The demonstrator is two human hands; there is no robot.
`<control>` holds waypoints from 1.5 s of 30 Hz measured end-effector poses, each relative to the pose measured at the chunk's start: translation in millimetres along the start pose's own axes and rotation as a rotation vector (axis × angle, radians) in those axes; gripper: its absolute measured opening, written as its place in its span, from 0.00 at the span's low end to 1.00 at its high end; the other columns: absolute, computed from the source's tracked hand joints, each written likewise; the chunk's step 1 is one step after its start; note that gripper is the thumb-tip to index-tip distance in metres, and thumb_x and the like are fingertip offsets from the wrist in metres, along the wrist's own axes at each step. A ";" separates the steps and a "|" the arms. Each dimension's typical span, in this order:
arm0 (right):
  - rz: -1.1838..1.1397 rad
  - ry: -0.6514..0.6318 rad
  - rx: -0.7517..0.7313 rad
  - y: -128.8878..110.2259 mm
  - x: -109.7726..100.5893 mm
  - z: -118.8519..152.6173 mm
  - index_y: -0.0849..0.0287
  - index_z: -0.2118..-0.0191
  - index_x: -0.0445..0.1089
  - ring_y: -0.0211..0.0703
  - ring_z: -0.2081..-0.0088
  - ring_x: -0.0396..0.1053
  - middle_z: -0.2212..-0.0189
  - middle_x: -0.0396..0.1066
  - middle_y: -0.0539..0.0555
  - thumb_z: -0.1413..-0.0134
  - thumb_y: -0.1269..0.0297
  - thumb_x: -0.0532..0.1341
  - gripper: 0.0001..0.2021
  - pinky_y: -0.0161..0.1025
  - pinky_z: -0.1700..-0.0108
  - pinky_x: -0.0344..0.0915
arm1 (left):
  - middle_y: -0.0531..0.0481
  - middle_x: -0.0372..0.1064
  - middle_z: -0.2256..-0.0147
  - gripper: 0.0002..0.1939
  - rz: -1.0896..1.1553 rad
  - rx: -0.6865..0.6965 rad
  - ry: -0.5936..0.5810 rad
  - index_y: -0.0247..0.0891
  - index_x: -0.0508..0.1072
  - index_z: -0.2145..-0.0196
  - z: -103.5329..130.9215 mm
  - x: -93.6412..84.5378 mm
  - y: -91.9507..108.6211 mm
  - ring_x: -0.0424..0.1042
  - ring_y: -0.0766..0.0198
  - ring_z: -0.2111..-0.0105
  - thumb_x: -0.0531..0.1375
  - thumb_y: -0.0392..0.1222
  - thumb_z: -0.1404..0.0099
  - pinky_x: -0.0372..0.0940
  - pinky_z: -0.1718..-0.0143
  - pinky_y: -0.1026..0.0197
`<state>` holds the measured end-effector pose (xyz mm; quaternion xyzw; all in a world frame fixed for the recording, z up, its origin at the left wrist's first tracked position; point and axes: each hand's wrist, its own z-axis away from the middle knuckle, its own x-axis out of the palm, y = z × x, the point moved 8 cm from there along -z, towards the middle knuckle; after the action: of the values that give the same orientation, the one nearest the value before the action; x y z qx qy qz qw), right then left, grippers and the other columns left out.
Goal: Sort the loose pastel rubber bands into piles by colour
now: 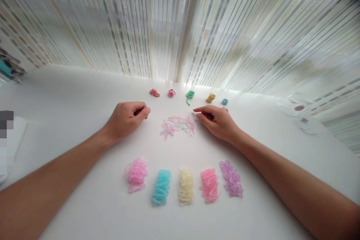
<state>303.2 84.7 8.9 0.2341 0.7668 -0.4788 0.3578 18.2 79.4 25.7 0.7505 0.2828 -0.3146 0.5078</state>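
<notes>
My left hand (128, 120) rests on the white table in a loose fist, left of a loose pile of pale pink and whitish bands (177, 125); whether its curled fingers hold anything is hidden. On the pile's right side is my right hand (215, 120), index finger stretched toward the pile and the other fingers curled. No object shows between its thumb and index finger. Nearer me lie bundles of bands: pink (137, 174), blue (161, 187), cream (186, 186), rose (210, 185) and purple (231, 179).
Along the table's back sit small rolls: red (154, 93), pink (171, 93), green (190, 95), yellow (210, 98) and blue (225, 102). Clear round items (308, 124) lie at the right. A striped curtain (174, 26) hangs behind the white table (92, 202).
</notes>
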 end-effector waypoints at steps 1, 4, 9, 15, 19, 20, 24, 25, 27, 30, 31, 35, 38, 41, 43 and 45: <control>0.012 -0.017 -0.036 -3.1 1.8 0.5 0.62 0.45 0.81 0.39 0.71 0.65 0.67 0.75 0.54 0.32 0.61 0.60 0.18 0.40 0.61 0.63 | 0.55 0.56 0.82 0.19 -0.001 0.000 -0.001 0.40 0.68 0.79 0.0 -0.1 0.0 0.58 0.66 0.77 0.55 0.52 0.35 0.53 0.72 0.61; 0.068 -0.074 -0.135 -11.2 7.7 2.1 0.62 0.38 0.77 0.40 0.68 0.68 0.64 0.73 0.55 0.30 0.65 0.57 0.20 0.41 0.58 0.64 | 0.55 0.56 0.82 0.19 -0.006 0.006 0.001 0.40 0.68 0.79 -0.2 -0.4 0.2 0.58 0.66 0.78 0.55 0.52 0.35 0.53 0.72 0.61; 0.055 -0.060 -0.245 -14.1 10.6 4.0 0.60 0.45 0.81 0.40 0.68 0.69 0.64 0.72 0.55 0.30 0.69 0.58 0.17 0.40 0.59 0.64 | 0.56 0.55 0.82 0.20 -0.018 0.005 0.006 0.39 0.68 0.79 -0.5 0.1 -1.4 0.57 0.67 0.78 0.55 0.53 0.35 0.53 0.71 0.61; -0.026 0.032 -0.292 -14.7 3.9 5.7 0.58 0.58 0.82 0.37 0.72 0.66 0.67 0.74 0.53 0.37 0.76 0.59 0.13 0.38 0.65 0.62 | 0.56 0.54 0.82 0.20 -0.018 -0.008 0.002 0.39 0.67 0.79 -0.8 1.0 -2.8 0.57 0.67 0.78 0.54 0.53 0.35 0.53 0.71 0.61; -0.016 0.066 -0.285 -15.5 1.0 5.6 0.60 0.58 0.82 0.36 0.73 0.64 0.69 0.73 0.52 0.40 0.77 0.59 0.13 0.38 0.67 0.61 | 0.56 0.55 0.82 0.20 -0.017 -0.012 0.000 0.39 0.68 0.79 -0.5 1.0 -3.3 0.57 0.67 0.78 0.54 0.53 0.35 0.52 0.71 0.61; -0.012 0.070 -0.280 -15.3 0.9 5.4 0.60 0.56 0.82 0.36 0.74 0.64 0.69 0.73 0.52 0.40 0.77 0.59 0.14 0.38 0.67 0.61 | 0.56 0.55 0.82 0.20 -0.017 -0.011 0.000 0.39 0.68 0.79 -0.4 0.9 -3.1 0.57 0.67 0.78 0.54 0.53 0.35 0.52 0.71 0.61; -0.028 0.037 -0.289 -16.8 3.6 5.7 0.60 0.54 0.83 0.34 0.76 0.62 0.69 0.73 0.52 0.39 0.75 0.59 0.15 0.37 0.70 0.60 | 0.56 0.55 0.82 0.20 -0.014 -0.001 0.008 0.39 0.67 0.79 -0.3 0.0 -1.5 0.57 0.67 0.78 0.55 0.53 0.35 0.52 0.71 0.61; -0.041 0.027 -0.297 -17.8 4.0 6.1 0.59 0.56 0.83 0.34 0.76 0.63 0.68 0.73 0.52 0.40 0.75 0.60 0.14 0.37 0.70 0.60 | 0.56 0.55 0.82 0.20 -0.014 0.000 0.009 0.39 0.67 0.80 -0.4 -0.1 -1.2 0.57 0.67 0.78 0.55 0.53 0.35 0.52 0.71 0.61; -0.067 0.021 -0.313 -20.0 3.3 7.0 0.59 0.60 0.83 0.33 0.76 0.63 0.68 0.74 0.52 0.41 0.76 0.60 0.13 0.36 0.71 0.59 | 0.56 0.54 0.82 0.20 -0.015 0.000 0.010 0.39 0.67 0.80 -0.4 -0.2 -1.0 0.56 0.67 0.78 0.55 0.53 0.35 0.52 0.72 0.61; -0.085 0.037 -0.324 -21.6 0.9 7.8 0.59 0.63 0.83 0.33 0.76 0.63 0.69 0.73 0.52 0.44 0.77 0.60 0.13 0.36 0.71 0.59 | 0.56 0.55 0.83 0.20 -0.018 0.001 0.013 0.39 0.67 0.79 -0.4 -0.3 -0.5 0.55 0.68 0.79 0.55 0.52 0.35 0.52 0.72 0.61; -0.085 0.043 -0.322 -21.4 0.4 7.8 0.59 0.63 0.83 0.33 0.76 0.63 0.70 0.73 0.52 0.44 0.77 0.60 0.13 0.36 0.72 0.58 | 0.56 0.56 0.83 0.20 -0.017 0.002 0.013 0.39 0.67 0.79 -0.4 -0.3 -0.3 0.55 0.68 0.79 0.55 0.52 0.35 0.52 0.72 0.61; -0.077 0.062 -0.296 -19.2 0.3 7.0 0.60 0.63 0.83 0.32 0.77 0.62 0.71 0.72 0.51 0.45 0.77 0.60 0.13 0.35 0.73 0.57 | 0.56 0.58 0.82 0.19 -0.011 0.003 0.009 0.39 0.67 0.79 -0.4 0.0 0.5 0.56 0.67 0.78 0.55 0.52 0.35 0.52 0.71 0.61; -0.088 0.048 -0.294 -20.3 0.9 7.0 0.61 0.64 0.83 0.32 0.77 0.62 0.71 0.73 0.52 0.44 0.76 0.60 0.12 0.34 0.74 0.58 | 0.56 0.57 0.82 0.19 -0.012 0.001 0.008 0.39 0.67 0.79 -0.5 0.1 0.2 0.56 0.67 0.78 0.55 0.52 0.35 0.52 0.72 0.61; -0.114 0.013 -0.320 -24.6 1.4 8.4 0.60 0.64 0.84 0.32 0.77 0.62 0.71 0.73 0.52 0.45 0.76 0.61 0.12 0.33 0.75 0.57 | 0.56 0.56 0.82 0.20 -0.013 -0.001 0.010 0.39 0.66 0.80 -0.2 -0.2 0.0 0.56 0.67 0.78 0.55 0.52 0.35 0.52 0.72 0.61; -0.127 -0.008 -0.348 -28.0 1.3 9.7 0.60 0.64 0.84 0.31 0.78 0.61 0.71 0.73 0.51 0.46 0.76 0.61 0.13 0.33 0.76 0.56 | 0.56 0.57 0.82 0.20 -0.014 0.000 0.011 0.39 0.66 0.80 0.2 -0.7 0.5 0.56 0.67 0.78 0.55 0.52 0.35 0.52 0.72 0.61; -0.132 -0.018 -0.373 -30.1 0.9 10.8 0.60 0.64 0.84 0.31 0.78 0.61 0.71 0.72 0.51 0.47 0.77 0.60 0.14 0.33 0.77 0.56 | 0.55 0.58 0.82 0.19 -0.014 -0.002 0.013 0.39 0.66 0.80 0.6 -1.3 1.3 0.56 0.67 0.78 0.55 0.52 0.35 0.52 0.72 0.61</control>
<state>285.0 61.9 22.1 0.1086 0.8526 -0.3531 0.3697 18.2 78.3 27.2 0.7500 0.2917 -0.3131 0.5044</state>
